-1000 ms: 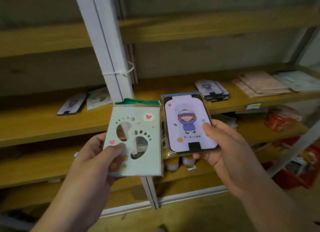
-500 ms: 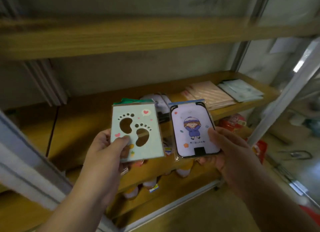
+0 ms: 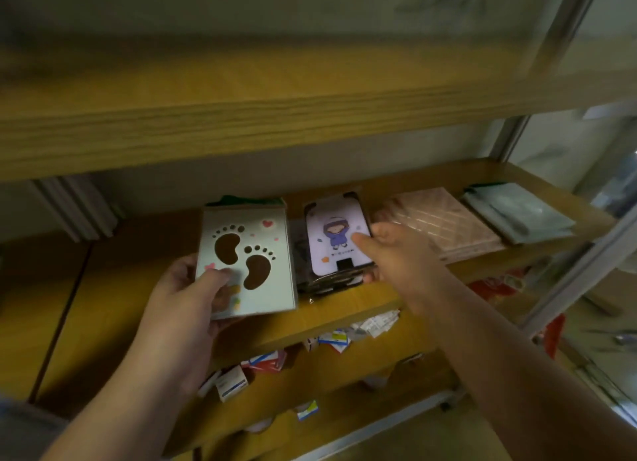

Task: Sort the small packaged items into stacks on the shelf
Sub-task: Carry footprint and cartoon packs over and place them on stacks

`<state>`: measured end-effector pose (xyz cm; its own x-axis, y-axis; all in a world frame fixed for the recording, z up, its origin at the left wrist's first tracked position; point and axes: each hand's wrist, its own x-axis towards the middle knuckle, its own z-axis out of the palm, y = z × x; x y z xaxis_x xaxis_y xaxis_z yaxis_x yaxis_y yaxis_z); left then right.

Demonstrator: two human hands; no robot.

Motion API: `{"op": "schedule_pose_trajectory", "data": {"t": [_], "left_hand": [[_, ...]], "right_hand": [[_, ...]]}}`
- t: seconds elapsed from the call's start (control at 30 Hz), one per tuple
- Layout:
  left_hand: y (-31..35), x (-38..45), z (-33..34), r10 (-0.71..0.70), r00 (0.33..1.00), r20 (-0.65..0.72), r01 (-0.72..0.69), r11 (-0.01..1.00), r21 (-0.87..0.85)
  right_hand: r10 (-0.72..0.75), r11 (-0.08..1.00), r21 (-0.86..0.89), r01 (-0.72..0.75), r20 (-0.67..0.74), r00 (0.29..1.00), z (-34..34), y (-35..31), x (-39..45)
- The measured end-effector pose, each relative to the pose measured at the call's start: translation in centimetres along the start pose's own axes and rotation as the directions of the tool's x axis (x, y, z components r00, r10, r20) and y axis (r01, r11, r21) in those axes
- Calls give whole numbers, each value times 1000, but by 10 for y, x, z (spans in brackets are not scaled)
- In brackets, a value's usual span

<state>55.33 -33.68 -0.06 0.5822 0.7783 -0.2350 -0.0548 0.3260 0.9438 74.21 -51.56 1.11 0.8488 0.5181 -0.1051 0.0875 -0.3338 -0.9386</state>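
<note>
My left hand [image 3: 193, 295] grips a pale green packet with two footprint cut-outs [image 3: 246, 264], held upright above the wooden shelf [image 3: 344, 309]. My right hand [image 3: 396, 253] holds a lilac cartoon-figure packet [image 3: 334, 240], its thumb on the face, right on top of a dark stack of similar packets [image 3: 327, 281] on the shelf. Whether the packet rests on that stack or hovers just above it I cannot tell.
Right of the stack lie a pink patterned pile [image 3: 444, 222] and a grey-green pile [image 3: 517, 212]. An upper shelf board [image 3: 275, 115] overhangs. Lower shelves hold small boxes [image 3: 234, 381] and red packages [image 3: 496, 284]. A metal upright [image 3: 579, 288] stands at right.
I stepped right and closer to the shelf. My right hand carried the lilac packet forward and down onto the dark stack. My left hand still holds the footprint packet.
</note>
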Motion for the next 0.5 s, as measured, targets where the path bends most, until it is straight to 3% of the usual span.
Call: {"op": "schedule_pose_trajectory", "data": {"t": [0.1, 0.2, 0.27, 0.37, 0.5], "left_hand": [[-3, 1, 1, 6, 1000, -25, -7, 1000, -23], [-8, -2, 2, 32, 998, -62, -33, 999, -12], [-10, -7, 7, 55, 995, -81, -56, 998, -12], [-13, -16, 19, 77, 990, -116, -76, 997, 13], [-18, -30, 48, 94, 980, -177, -93, 996, 13]], "right_hand": [[-55, 984, -168, 64, 58, 997, 10, -1, 24], [-232, 832, -512, 213, 27, 972, 12, 6, 30], [-259, 739, -628, 242, 67, 963, 9, 12, 28], [-285, 646, -701, 302, 146, 947, -1, 15, 25], [-458, 618, -658, 429, 142, 877, -32, 11, 23]]}}
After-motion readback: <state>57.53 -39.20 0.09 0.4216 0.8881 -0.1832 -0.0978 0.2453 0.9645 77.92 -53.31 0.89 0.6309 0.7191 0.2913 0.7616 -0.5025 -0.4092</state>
